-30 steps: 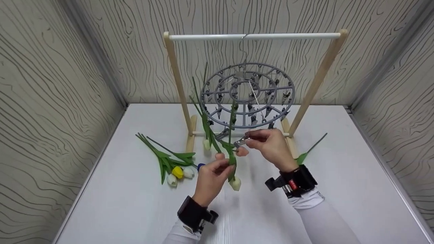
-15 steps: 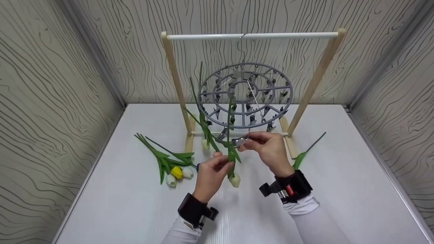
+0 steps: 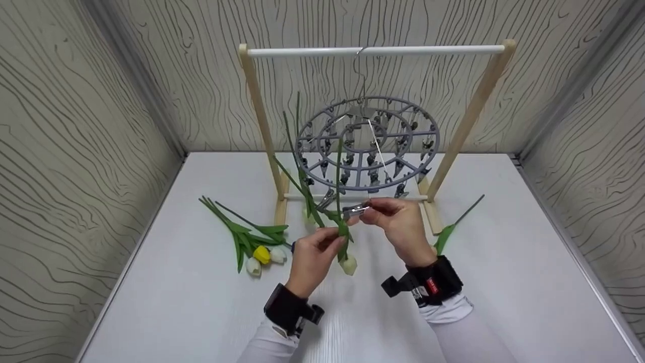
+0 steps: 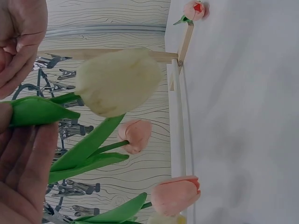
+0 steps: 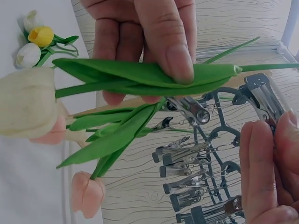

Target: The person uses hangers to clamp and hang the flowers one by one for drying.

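My left hand [image 3: 313,254] pinches a cream tulip [image 3: 348,265] by its green leaves and stem, with the flower hanging down and the stem pointing up. Between the thumb and fingers of my right hand [image 3: 405,229] is a metal clip [image 5: 266,95], which hangs from the round grey clip hanger [image 3: 359,176]. The clip's dark-tipped end is close to the tulip's stem; whether it touches cannot be told. Behind my left hand, pink tulips [image 4: 174,196] hang flower-down beside the hanger's other clips, partly hidden in the head view.
A wooden stand with a white bar [image 3: 302,52] carries the hanger. On the white table [image 3: 191,322], a yellow tulip [image 3: 261,254] and white tulips [image 3: 253,267] lie at the left. One stem [image 3: 466,212] with a leaf lies at the right, its flower mostly hidden by my wrist.
The cream tulip has risen slightly in my left hand. My right hand has shifted a little left and down with the clip, bringing it closer to the stem.
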### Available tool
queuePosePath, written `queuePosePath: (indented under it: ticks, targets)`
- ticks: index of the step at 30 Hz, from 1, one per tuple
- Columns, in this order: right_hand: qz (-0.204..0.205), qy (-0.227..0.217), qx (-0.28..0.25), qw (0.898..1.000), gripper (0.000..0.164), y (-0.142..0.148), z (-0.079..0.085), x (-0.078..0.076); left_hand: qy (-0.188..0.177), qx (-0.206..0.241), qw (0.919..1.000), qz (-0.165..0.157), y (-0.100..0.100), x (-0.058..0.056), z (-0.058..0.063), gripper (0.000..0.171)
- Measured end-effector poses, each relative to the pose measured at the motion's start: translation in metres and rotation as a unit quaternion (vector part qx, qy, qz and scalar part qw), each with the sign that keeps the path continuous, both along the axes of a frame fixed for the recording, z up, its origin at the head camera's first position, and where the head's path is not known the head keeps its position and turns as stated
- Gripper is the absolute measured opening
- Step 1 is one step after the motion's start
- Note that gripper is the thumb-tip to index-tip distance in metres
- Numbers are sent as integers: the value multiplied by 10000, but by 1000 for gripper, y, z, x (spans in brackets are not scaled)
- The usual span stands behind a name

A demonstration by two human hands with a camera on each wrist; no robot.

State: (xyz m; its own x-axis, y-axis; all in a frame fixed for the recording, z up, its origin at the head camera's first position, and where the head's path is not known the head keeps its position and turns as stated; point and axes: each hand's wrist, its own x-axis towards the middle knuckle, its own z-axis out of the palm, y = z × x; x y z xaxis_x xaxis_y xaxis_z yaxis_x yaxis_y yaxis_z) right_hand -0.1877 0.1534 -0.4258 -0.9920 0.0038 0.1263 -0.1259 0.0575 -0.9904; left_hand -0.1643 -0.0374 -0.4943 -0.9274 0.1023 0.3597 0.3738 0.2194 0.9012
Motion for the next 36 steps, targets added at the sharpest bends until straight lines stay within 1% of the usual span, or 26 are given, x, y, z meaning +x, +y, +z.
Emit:
queuePosePath:
  ticks: [9, 13, 17, 20, 25, 31, 36]
  targets:
    - [312, 63, -204, 9993, 22, -2, -1, 0, 98, -118, 9999, -9, 0, -2, 1, 14]
    - [448, 74, -218, 9987, 24, -1, 0, 0, 206, -211, 9996, -5, 0, -2, 2, 14]
    - [377, -44, -246, 9990, 25, -1, 1, 0, 357, -268, 9990, -72, 0, -2, 4, 16]
    - [233, -168, -263, 9992, 25, -2, 2, 0, 404, -293, 9987, -94, -1, -2, 4, 17]
    - [142, -147, -228, 9995, 24, -4, 2, 0, 449, -351, 9984, -61, 0, -2, 6, 18]
    - [6, -130, -306, 9994, 21, -6, 3, 1, 440, -399, 9982, -78, 1, -3, 7, 17]
    - [-44, -152, -324, 9993, 23, -6, 4, 1, 499, -505, 9975, 4, 1, -3, 8, 16]
